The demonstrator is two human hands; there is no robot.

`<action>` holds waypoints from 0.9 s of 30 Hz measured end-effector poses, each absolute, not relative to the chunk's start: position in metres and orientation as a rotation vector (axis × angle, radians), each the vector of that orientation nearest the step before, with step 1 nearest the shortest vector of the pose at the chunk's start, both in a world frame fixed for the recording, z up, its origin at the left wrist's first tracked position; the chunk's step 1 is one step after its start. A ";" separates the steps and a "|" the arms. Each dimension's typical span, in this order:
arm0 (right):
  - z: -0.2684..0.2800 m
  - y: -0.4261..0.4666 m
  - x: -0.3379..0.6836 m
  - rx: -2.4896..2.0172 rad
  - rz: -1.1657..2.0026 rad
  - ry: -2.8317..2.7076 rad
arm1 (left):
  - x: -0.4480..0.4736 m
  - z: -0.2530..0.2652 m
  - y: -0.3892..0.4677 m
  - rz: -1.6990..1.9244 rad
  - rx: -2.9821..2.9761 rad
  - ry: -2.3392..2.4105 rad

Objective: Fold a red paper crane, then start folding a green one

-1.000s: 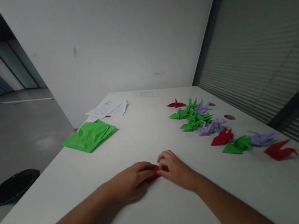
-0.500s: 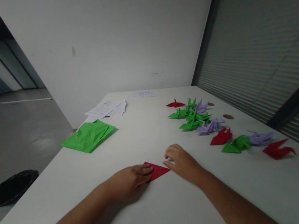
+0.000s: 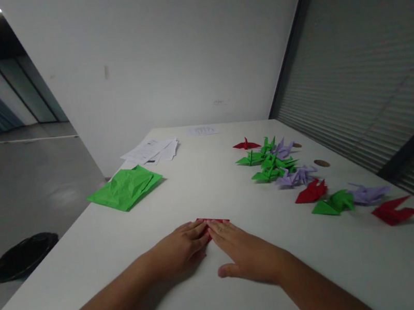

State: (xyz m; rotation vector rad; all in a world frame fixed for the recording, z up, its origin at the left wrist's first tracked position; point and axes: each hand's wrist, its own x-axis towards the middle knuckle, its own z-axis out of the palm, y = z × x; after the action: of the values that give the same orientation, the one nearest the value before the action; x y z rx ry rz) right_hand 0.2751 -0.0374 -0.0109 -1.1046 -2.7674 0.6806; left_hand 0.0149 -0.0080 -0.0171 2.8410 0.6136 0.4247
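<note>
Red paper [image 3: 214,221]: lying flat on the bench [image 3: 204,187], peeking out at 12 o'clock of both hands, long axis running 9-to-3.
Left hand [image 3: 180,248]: open, fingers pressing its left end.
Right hand [image 3: 246,256]: flattened palm-down, covering it, slightly nearer.

We see the folded paper [image 3: 213,221] on the table [image 3: 204,187], under both hands; paper cranes [image 3: 283,164] lie to its right, a crumpled sheet [image 3: 123,188] far left.

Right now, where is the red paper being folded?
The red paper lies on the white table near its front edge, mostly hidden beneath the fingertips of the left hand and right hand.
</note>
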 end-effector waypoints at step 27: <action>-0.005 -0.029 0.281 -1.147 0.609 -2.760 | 0.011 -0.019 -0.005 0.371 2.906 0.671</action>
State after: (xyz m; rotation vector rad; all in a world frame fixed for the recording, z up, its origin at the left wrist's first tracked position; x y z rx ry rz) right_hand 0.2810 -0.0286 -0.0047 -1.1467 -2.7603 0.6086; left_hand 0.0113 -0.0046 -0.0193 2.9057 0.6708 0.3709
